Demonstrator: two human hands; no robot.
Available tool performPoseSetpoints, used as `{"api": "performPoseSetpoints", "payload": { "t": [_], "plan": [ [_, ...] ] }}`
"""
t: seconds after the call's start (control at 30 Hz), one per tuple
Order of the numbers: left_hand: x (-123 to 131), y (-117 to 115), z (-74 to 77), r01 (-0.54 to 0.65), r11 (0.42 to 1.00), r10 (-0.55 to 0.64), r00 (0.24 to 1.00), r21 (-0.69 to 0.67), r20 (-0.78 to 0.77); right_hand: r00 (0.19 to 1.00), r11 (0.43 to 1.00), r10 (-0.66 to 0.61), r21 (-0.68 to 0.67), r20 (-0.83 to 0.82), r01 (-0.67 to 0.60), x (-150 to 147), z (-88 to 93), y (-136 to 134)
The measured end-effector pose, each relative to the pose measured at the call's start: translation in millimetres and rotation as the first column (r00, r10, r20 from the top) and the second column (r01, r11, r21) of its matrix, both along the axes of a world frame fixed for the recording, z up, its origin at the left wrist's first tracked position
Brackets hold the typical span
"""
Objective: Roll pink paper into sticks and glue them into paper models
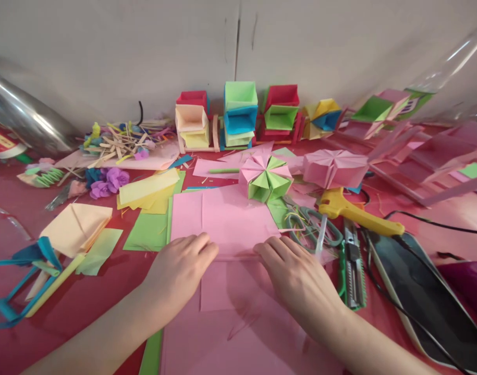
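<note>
Pink paper (232,221) between hands. Left hand (185,263), right hand (296,271): fingers together, curled on paper's near fold; undersides hidden, cannot tell if pinching. Beyond grip, at paper's far edge: pink-green paper pinwheel (266,182). Right of grip: scissors (310,214) close by, glue gun (340,204), cutter (353,263), phone (424,286). Left: green paper (146,232).

Left hand (181,265) and right hand (295,268) level, apart, backs up, fingers (202,242) bent; forearms (109,317) slant far-inward.
</note>
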State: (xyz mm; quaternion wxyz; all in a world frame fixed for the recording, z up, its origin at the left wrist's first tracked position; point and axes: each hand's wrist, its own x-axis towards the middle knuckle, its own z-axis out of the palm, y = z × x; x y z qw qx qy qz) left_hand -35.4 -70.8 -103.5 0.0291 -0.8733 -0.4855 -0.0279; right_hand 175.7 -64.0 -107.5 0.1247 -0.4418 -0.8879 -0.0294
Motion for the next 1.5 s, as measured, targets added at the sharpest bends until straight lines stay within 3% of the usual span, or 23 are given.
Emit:
{"api": "performPoseSetpoints", "payload": {
  "t": [0.23,0.47,0.7,0.9,1.23,1.37,1.5],
  "plan": [
    [3,-4,2.6,0.022,0.999,-0.022,1.000,0.035,-0.007,0.997,0.984,0.064,0.165,0.053,-0.072,-1,-2.5,-4],
    [4,2,3.8,-0.004,1.000,0.005,0.998,-0.012,0.063,0.994,0.980,0.103,0.169,0.045,-0.110,5,-4.7,-1],
    [11,-1,-1.1,-0.021,0.999,0.025,0.996,0.042,-0.084,0.996,0.986,0.040,0.157,0.082,-0.053,2,-5.9,-2],
    [14,-4,-1.5,-0.005,0.999,0.007,0.999,0.046,-0.036,0.993,0.986,0.066,0.144,0.093,-0.079,4,-1.5,-1],
    [10,5,-0.7,-0.021,0.998,0.026,0.996,-0.055,0.083,0.999,0.995,0.041,0.089,0.027,-0.043,5,-9.7,9],
    [10,4,2.0,-0.009,0.993,0.029,0.985,-0.118,0.168,0.999,1.000,0.017,0.009,-0.032,-0.017,8,-8.5,9],
    [11,5,7.9,-0.045,0.977,0.086,0.977,-0.208,0.195,0.995,1.000,0.004,0.007,-0.100,-0.004,9,-8.2,9]
  ]
}}
